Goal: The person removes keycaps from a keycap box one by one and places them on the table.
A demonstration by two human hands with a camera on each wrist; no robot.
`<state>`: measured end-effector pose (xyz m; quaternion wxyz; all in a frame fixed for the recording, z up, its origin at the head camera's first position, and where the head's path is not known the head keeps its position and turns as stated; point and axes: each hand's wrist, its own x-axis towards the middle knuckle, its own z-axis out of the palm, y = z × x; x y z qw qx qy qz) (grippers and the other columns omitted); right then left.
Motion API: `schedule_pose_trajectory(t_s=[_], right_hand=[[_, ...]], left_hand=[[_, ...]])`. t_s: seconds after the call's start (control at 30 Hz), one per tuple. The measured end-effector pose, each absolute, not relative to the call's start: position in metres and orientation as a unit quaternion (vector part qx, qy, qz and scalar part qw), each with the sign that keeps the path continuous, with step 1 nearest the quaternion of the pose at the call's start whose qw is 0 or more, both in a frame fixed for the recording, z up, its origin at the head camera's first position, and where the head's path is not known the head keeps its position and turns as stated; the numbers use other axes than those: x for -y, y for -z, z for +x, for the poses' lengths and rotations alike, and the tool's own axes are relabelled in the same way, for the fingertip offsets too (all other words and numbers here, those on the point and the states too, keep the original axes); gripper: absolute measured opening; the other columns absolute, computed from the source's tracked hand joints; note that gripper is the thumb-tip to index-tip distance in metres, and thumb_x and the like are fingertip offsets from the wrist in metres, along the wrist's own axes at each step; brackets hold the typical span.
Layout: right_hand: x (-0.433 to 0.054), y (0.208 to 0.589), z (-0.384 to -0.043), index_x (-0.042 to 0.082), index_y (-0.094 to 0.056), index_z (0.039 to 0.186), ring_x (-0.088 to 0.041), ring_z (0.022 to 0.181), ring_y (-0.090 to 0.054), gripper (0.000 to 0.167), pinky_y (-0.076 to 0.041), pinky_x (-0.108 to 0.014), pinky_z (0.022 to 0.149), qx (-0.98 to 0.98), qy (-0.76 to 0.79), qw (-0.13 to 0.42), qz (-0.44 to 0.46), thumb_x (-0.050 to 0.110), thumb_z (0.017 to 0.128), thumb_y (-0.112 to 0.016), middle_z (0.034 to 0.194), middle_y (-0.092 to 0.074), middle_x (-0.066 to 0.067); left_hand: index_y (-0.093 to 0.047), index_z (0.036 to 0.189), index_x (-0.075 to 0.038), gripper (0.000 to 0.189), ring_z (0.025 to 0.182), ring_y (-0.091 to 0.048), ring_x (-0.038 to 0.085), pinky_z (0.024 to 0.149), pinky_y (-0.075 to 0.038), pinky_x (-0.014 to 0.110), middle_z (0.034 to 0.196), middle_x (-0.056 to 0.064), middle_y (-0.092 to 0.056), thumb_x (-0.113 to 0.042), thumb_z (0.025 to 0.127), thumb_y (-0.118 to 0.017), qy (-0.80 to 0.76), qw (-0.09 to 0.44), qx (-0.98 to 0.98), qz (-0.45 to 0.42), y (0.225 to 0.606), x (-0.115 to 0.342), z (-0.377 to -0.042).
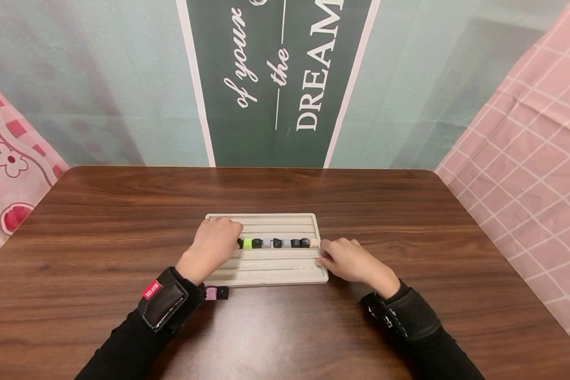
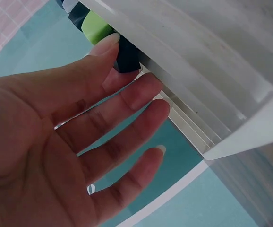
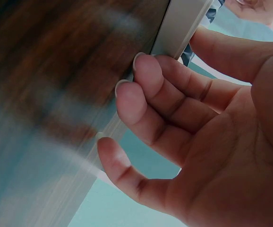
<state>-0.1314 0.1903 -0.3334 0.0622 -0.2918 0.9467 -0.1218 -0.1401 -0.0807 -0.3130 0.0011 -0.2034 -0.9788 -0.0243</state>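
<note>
A cream ridged tray [image 1: 271, 277] lies on the table, with a row of keycaps across one of its middle grooves. Black and grey ones make up most of the row, with a lime green keycap [image 1: 247, 244] near its left end and a pale peach keycap [image 1: 314, 243] at its right. My left hand [image 1: 217, 240] pinches a black keycap [image 2: 127, 56] beside the green one, between thumb and index finger, its other fingers spread. At the tray's right edge, my right hand [image 1: 353, 258] grips the rim between thumb and fingers.
A pink keycap [image 1: 211, 293] and a loose black keycap [image 1: 222, 293] sit on the brown wooden table [image 1: 285, 338], just in front of the tray near my left wrist. Behind the table hangs a teal curtain [image 1: 138, 79] with a dark lettered panel.
</note>
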Motion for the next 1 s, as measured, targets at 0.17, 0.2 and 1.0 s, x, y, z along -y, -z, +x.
schedule_pose_trajectory(t_s=[0.17, 0.2, 1.0], right_hand=[[-0.190, 0.334, -0.132, 0.014, -0.046, 0.069, -0.006, 0.051, -0.037, 0.025, -0.032, -0.026, 0.051, -0.947, 0.119, 0.065, -0.292, 0.021, 0.086, -0.064, 0.056, -0.037, 0.008], [-0.190, 0.334, -0.132, 0.014, -0.046, 0.069, -0.005, 0.050, -0.036, 0.025, -0.031, -0.026, 0.050, -0.946, 0.119, 0.064, -0.293, 0.021, 0.086, -0.064, 0.056, -0.037, 0.008], [-0.189, 0.332, -0.130, 0.014, -0.047, 0.071, -0.005, 0.050, -0.037, 0.023, -0.030, -0.025, 0.051, -0.948, 0.115, 0.070, -0.287, 0.021, 0.086, -0.063, 0.056, -0.039, 0.007]], left_hand=[[-0.064, 0.082, -0.005, 0.014, 0.076, -0.062, 0.030, 0.064, -0.047, 0.044, 0.081, 0.012, -0.064, -0.015, 0.077, -0.072, 0.025, -0.008, 0.980, -0.200, 0.313, 0.081, -0.139], [-0.064, 0.083, -0.005, 0.015, 0.076, -0.062, 0.030, 0.065, -0.047, 0.044, 0.082, 0.012, -0.064, -0.016, 0.077, -0.073, 0.026, -0.009, 0.980, -0.199, 0.313, 0.081, -0.139], [-0.063, 0.091, -0.003, 0.024, 0.074, -0.057, 0.026, 0.060, -0.045, 0.039, 0.078, 0.009, -0.060, -0.021, 0.078, -0.072, 0.013, 0.011, 0.977, -0.212, 0.308, 0.088, -0.118]])
